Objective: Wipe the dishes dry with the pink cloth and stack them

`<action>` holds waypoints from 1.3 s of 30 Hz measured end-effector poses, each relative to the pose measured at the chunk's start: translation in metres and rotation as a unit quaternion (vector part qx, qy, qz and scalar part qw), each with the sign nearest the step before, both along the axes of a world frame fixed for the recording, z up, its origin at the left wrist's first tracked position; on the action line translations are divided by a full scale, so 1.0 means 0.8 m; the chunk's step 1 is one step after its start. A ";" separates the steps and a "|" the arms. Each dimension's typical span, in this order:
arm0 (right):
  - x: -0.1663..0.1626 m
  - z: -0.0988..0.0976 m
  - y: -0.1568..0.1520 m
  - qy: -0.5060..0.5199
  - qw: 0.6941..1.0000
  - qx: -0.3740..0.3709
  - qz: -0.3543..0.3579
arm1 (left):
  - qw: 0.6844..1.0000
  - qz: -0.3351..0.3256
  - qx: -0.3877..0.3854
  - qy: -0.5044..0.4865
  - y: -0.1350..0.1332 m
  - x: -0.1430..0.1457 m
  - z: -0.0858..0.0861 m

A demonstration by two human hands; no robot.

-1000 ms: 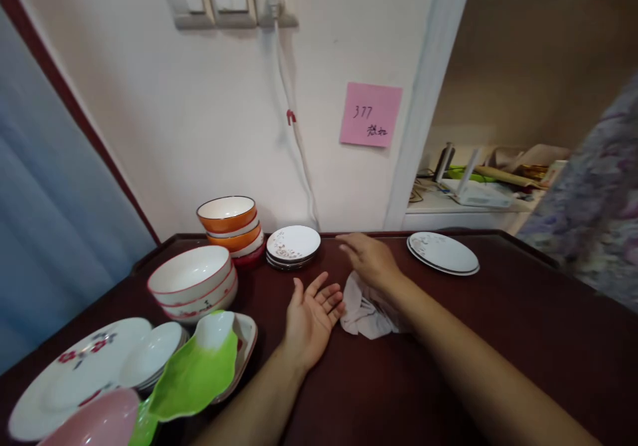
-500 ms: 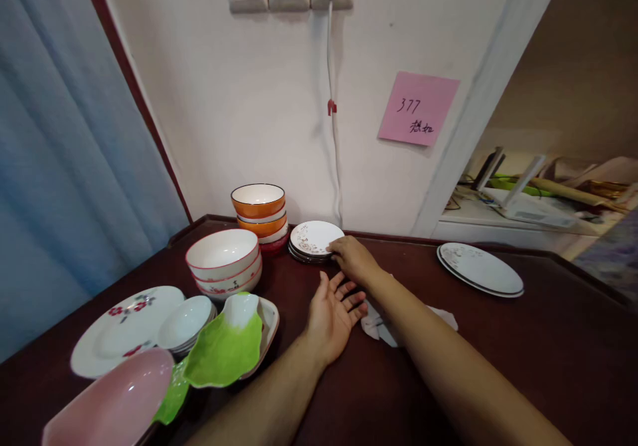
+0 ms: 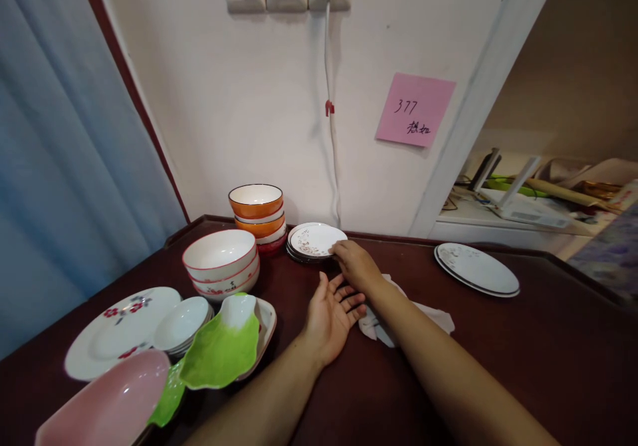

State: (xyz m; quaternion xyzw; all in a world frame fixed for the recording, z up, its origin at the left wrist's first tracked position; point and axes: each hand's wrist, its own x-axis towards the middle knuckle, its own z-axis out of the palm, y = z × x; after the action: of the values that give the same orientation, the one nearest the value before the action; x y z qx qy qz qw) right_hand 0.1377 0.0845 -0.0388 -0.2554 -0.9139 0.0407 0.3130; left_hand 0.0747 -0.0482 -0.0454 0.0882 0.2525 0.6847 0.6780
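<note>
A stack of small white plates with brown floral prints stands against the wall. My right hand (image 3: 357, 266) pinches the right rim of the top small plate (image 3: 319, 240), which sits slightly right of those under it. Just in front, my left hand (image 3: 329, 320) is open, palm up, fingers spread, with nothing in it. A crumpled white cloth (image 3: 428, 316) lies on the dark red table (image 3: 349, 403), partly hidden beneath my right forearm.
Left are orange bowls (image 3: 259, 203), white red-rimmed bowls (image 3: 219, 256), a flowered plate (image 3: 94, 346), small white dishes (image 3: 180, 323), a green leaf-shaped dish (image 3: 219, 349) and a pink dish (image 3: 109, 399). Two oval plates (image 3: 481, 270) lie right. A cable (image 3: 332, 160) runs down the wall.
The top small plate has slid a little to the right on its stack with my right hand on its rim. My left hand stays open in about the same place.
</note>
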 end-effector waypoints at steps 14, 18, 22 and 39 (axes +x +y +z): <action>0.079 0.024 -0.025 0.090 0.985 0.129 0.071 | 0.998 0.031 0.058 -0.020 -0.005 -0.009 0.009; 0.125 0.023 -0.053 0.042 0.976 0.170 0.133 | 0.999 0.023 0.037 0.011 -0.002 -0.009 0.011; 0.168 0.030 -0.062 0.019 0.991 0.108 0.082 | 0.998 0.047 -0.021 0.043 0.001 -0.002 0.009; 0.221 0.076 -0.036 0.082 0.974 -0.166 -0.129 | 0.995 0.072 -0.021 0.065 0.005 0.000 0.012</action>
State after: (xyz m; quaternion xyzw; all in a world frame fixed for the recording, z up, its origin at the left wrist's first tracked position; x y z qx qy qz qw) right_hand 0.3144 0.0555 0.0217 -0.4157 -0.8247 0.1719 0.3428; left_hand 0.0750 -0.0438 -0.0360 0.1003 0.3162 0.7191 0.6106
